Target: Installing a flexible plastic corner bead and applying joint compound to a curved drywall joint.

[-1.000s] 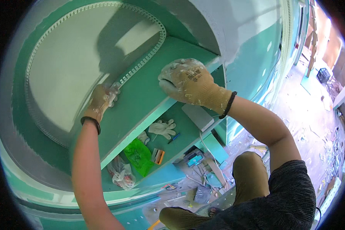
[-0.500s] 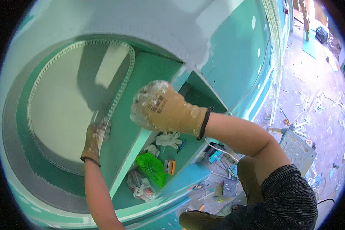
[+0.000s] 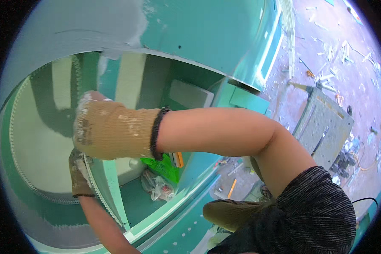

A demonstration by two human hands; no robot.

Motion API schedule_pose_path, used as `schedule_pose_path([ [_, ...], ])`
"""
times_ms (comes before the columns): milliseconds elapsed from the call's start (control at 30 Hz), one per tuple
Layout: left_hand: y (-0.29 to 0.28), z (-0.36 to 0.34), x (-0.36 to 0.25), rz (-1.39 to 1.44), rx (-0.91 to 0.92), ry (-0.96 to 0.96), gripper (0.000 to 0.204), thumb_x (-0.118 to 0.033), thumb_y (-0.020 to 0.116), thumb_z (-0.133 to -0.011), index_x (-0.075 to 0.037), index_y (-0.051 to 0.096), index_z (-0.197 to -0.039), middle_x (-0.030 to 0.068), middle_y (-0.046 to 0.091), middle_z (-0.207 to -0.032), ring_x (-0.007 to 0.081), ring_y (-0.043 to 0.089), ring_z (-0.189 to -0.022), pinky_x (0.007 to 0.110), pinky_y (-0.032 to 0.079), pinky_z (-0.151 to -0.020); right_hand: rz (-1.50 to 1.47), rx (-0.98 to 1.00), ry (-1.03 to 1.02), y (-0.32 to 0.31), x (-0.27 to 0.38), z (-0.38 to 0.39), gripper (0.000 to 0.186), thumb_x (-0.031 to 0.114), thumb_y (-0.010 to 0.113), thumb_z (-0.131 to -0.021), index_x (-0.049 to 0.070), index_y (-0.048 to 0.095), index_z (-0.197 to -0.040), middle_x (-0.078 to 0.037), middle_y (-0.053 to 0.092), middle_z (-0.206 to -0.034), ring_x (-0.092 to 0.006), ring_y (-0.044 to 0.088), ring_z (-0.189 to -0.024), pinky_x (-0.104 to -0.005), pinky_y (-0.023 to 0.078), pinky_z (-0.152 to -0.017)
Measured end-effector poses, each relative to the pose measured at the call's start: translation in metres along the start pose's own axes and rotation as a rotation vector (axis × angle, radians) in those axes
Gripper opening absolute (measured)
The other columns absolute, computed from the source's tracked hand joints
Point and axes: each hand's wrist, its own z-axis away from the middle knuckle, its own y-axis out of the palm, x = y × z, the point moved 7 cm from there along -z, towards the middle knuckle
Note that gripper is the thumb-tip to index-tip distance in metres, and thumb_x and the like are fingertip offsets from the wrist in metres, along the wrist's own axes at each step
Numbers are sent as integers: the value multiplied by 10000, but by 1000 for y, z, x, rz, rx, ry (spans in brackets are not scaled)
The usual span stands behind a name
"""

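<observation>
My left hand [image 3: 81, 180], in a tan work glove with whitish coating, is closed around the upper part of a white perforated corner bead strip [image 3: 100, 190]. From there the strip runs down along the green divider's edge. Above it, my right hand [image 3: 114, 127], in a dusty tan knit glove with a dark cuff, is curled closed with its back towards me. Its fingertips and anything in them are hidden. Behind both hands lies a rounded wall recess with a pale back panel [image 3: 42, 122] and toothed white beading [image 3: 15, 148] along its outline.
The neighbouring niche holds a green plastic bag [image 3: 167, 170], a clear bag [image 3: 158, 186], an orange-and-white box [image 3: 178, 159] and a pale block [image 3: 190, 93]. A worn grey stand [image 3: 321, 122] stands right, among scraps on the floor [image 3: 326, 25]. My knee [image 3: 228, 213] shows below.
My view has shifted right. My right hand has moved left and down beside my left hand, its forearm now across the niche. The strip along the divider now shows below my left hand.
</observation>
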Motion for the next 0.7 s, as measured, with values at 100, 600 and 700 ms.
schedule_pose_path([
  [100, 0, -4, 4, -81, -38, 57, 285, -184, 522, -1030, 9, 628, -1212, 45, 692, -996, 144, 649, -816, 273, 527, -701, 5, -42, -13, 2, 3, 3, 58, 194, 705, -772, 143, 728, -760, -16, 687, -733, -234, 685, -716, -411, 453, -660],
  [600, -24, -19, 50, 112, -7, -65, 356, -351, 550, -1041, -25, 687, -1086, 38, 703, -866, 130, 651, -655, 264, 515, -559, 79, 134, 127, 10, 4, -22, 259, 320, 607, -876, 88, 705, -815, -129, 710, -849, -324, 715, -846, -464, 561, -756],
  [700, -30, -24, 55, -26, -3, 147, 373, -363, 573, -1029, -10, 693, -1021, 34, 691, -848, 119, 651, -674, 256, 492, -560, -20, 105, 144, 9, -6, -32, 303, 344, 588, -894, 71, 720, -881, -154, 720, -911, -349, 713, -866, -455, 566, -809],
])
